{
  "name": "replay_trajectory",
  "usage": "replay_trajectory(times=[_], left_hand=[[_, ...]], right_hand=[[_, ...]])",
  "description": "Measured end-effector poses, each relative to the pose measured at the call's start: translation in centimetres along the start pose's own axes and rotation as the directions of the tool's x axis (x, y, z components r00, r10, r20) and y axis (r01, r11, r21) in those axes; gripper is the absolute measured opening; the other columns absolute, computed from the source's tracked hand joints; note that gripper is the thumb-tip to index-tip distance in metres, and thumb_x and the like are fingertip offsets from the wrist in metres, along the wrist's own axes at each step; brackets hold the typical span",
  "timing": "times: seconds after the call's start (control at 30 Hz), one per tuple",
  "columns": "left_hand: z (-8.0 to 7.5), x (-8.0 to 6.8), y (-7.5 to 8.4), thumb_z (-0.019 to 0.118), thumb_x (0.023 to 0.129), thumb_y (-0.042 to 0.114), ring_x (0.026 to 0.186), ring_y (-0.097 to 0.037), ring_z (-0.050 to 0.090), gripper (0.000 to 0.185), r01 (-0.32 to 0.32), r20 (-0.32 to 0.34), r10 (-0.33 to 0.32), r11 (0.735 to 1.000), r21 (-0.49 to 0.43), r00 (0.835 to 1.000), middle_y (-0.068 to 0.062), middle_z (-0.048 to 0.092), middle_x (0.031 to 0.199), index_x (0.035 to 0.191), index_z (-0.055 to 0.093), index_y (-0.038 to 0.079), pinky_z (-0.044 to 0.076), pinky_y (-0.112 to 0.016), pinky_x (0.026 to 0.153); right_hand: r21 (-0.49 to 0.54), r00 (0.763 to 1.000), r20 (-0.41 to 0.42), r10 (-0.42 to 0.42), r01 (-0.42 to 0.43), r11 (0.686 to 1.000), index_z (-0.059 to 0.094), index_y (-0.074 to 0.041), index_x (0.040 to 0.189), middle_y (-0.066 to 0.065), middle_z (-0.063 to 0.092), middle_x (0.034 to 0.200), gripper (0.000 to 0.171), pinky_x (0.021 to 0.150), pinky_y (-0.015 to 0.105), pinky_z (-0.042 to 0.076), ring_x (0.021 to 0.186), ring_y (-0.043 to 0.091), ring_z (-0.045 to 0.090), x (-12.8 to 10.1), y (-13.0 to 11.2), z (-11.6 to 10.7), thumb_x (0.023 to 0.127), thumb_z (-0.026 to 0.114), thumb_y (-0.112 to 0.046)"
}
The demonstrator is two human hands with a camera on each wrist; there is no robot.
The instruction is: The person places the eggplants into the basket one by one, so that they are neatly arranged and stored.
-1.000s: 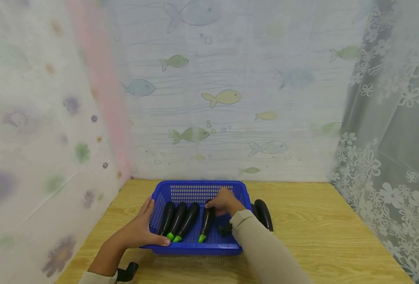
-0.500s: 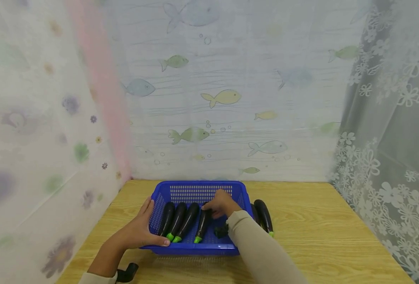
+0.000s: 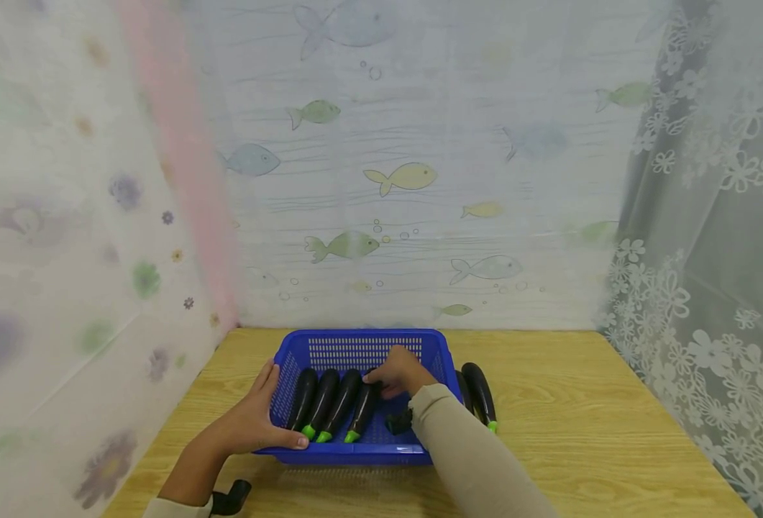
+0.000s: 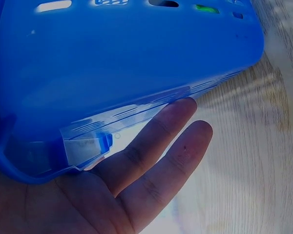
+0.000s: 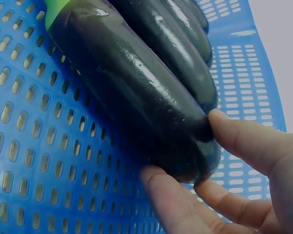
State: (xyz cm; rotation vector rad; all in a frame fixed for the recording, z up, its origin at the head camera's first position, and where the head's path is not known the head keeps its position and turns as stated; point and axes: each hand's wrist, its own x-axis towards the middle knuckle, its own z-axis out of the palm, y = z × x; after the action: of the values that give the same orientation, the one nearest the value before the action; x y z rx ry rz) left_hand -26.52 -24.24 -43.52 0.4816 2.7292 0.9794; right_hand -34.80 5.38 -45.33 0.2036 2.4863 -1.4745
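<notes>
A blue plastic basket (image 3: 381, 450) with slotted walls stands on the table. Three dark eggplants (image 3: 336, 410) with green stem ends lie side by side in its left half. My right hand (image 3: 397, 370) reaches in and grips the rounded end of another eggplant (image 3: 363, 414), just right of that row. Up close in the right wrist view, thumb and fingers sit on either side of this eggplant (image 5: 136, 87), which lies against its neighbour. My left hand (image 3: 254, 417) rests at the basket's front left corner, thumb along the front rim, fingers (image 4: 166, 170) straight outside the side wall.
Two more eggplants (image 3: 478, 392) lie on the wooden table (image 3: 562, 417) just right of the basket, one partly hidden by it. A black wrist device (image 3: 399, 421) shows by the right sleeve. Patterned curtains (image 3: 407, 252) enclose the table.
My right hand has slid the gripped eggplant left across the basket floor, up to the row of three. The left hand stays at the basket's corner.
</notes>
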Motion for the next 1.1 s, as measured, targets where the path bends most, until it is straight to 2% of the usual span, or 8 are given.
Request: replay_trajectory(times=[0.57, 0.8, 0.97, 1.1], left_hand=[[-0.1, 0.0, 0.1, 0.090, 0.070, 0.055, 0.157, -0.053, -0.002, 0.147, 0.005, 0.001, -0.005, 1.000, -0.002, 1.000, -0.021, -0.021, 0.171, 0.165, -0.010, 0.003, 0.022, -0.075, 0.116], [-0.1, 0.1, 0.1, 0.090, 0.070, 0.055, 0.157, -0.053, -0.001, 0.147, 0.004, -0.002, -0.004, 1.000, 0.003, 1.000, -0.020, -0.021, 0.171, 0.165, -0.009, 0.002, 0.022, -0.075, 0.116], [-0.1, 0.1, 0.1, 0.090, 0.070, 0.056, 0.157, -0.053, -0.001, 0.147, 0.006, -0.003, -0.006, 1.000, 0.008, 1.000, -0.021, -0.020, 0.171, 0.165, -0.009, 0.003, 0.023, -0.075, 0.116], [-0.1, 0.1, 0.0, 0.090, 0.070, 0.056, 0.157, -0.053, -0.001, 0.147, 0.006, -0.002, -0.006, 1.000, 0.010, 1.000, -0.021, -0.020, 0.171, 0.165, -0.009, 0.003, 0.023, -0.075, 0.116]], right_hand=[[-0.036, 1.000, 0.001, -0.024, 0.024, 0.999, 0.063, 0.007, 0.106, 0.016, 0.067, 0.089, 0.039, 0.060, 0.040, 0.064, 0.071, 0.034, 0.076, -0.2, -0.2, -0.2, 0.086, 0.086, -0.017], [-0.121, 0.997, -0.060, -0.054, 0.046, 0.992, 0.064, 0.005, 0.108, 0.015, 0.065, 0.090, 0.046, 0.052, 0.041, 0.061, 0.061, 0.032, 0.072, -0.2, -0.7, -0.5, 0.082, 0.089, -0.024], [-0.146, 0.996, -0.063, -0.062, 0.052, 0.988, 0.065, 0.006, 0.107, 0.014, 0.066, 0.086, 0.047, 0.050, 0.039, 0.060, 0.059, 0.031, 0.071, -0.6, -1.4, -1.1, 0.082, 0.089, -0.025], [-0.159, 0.993, -0.048, -0.106, 0.098, 0.983, 0.065, 0.006, 0.107, 0.016, 0.068, 0.086, 0.045, 0.052, 0.040, 0.061, 0.061, 0.030, 0.072, -1.2, -1.9, -1.7, 0.083, 0.088, -0.025]])
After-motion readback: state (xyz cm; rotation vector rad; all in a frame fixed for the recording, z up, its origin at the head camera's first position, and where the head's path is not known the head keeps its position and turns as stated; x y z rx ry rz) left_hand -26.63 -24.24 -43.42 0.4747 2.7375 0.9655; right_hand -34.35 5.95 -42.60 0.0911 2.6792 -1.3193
